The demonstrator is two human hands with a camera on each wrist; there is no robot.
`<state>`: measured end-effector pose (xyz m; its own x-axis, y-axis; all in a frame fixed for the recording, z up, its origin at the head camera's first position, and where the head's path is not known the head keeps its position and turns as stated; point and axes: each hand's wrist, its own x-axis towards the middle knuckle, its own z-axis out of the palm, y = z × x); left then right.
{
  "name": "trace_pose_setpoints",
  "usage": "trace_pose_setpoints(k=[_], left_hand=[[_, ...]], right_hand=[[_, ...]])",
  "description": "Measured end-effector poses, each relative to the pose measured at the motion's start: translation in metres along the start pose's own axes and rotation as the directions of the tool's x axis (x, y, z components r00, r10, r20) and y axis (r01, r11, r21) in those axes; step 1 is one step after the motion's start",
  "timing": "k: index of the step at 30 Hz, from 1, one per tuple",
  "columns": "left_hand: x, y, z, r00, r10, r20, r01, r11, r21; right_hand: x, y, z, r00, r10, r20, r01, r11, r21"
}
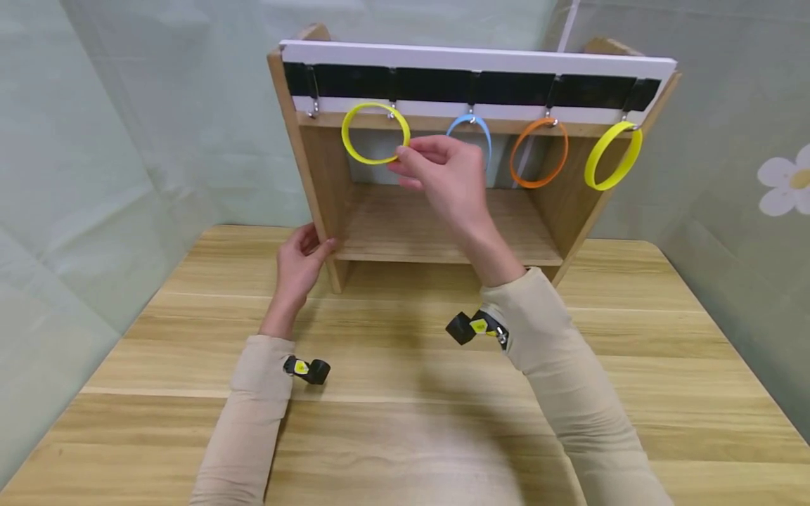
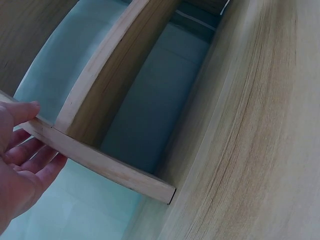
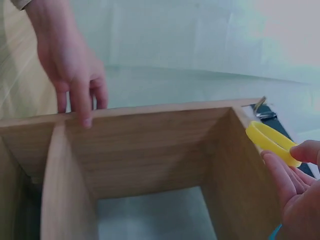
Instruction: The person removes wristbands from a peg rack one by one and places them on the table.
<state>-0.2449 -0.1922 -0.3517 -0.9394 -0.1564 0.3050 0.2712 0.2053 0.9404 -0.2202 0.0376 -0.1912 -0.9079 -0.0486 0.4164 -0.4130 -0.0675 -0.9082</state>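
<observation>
My right hand (image 1: 449,169) pinches the lower right of a yellow ring (image 1: 346,140) between thumb and fingers. The ring's top overlaps the second hook from the left in the head view. In the right wrist view the same yellow ring (image 3: 270,137) stands by the rack's front rail. My left hand (image 1: 299,263) grips the left side panel (image 1: 304,169) of a wooden rack, low down. The left wrist view shows its thumb on one side of the panel edge (image 2: 100,159) and its fingers on the other.
Along the rack's black strip (image 1: 430,84), hooks carry a blue ring (image 1: 471,119), partly behind my right hand, an orange ring (image 1: 515,161) and another yellow ring (image 1: 595,169). The leftmost hook (image 1: 313,105) bears no ring. The rack stands on a wooden table (image 1: 380,351).
</observation>
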Motion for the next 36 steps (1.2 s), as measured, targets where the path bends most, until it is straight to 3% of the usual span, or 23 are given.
trace_pose_setpoints(k=[9,20,29,36], left_hand=[[0.000,0.001,0.001,1.000,-0.002,0.004,0.002,1.000,-0.011],[-0.001,0.001,0.003,1.000,-0.001,0.000,0.001,1.000,-0.010],[-0.001,0.002,0.003,1.000,-0.013,-0.001,0.013,1.000,-0.001],[0.000,0.002,0.004,1.000,-0.014,0.001,0.014,1.000,-0.011]], right_hand=[[-0.003,-0.019,0.003,0.998,-0.055,0.017,0.054,0.998,0.035],[-0.021,-0.013,-0.014,0.991,-0.100,0.088,0.106,0.992,-0.074],[-0.045,0.005,-0.042,0.992,-0.081,0.100,0.090,0.992,-0.091],[-0.055,0.026,-0.070,0.998,0.014,0.064,-0.007,0.994,-0.106]])
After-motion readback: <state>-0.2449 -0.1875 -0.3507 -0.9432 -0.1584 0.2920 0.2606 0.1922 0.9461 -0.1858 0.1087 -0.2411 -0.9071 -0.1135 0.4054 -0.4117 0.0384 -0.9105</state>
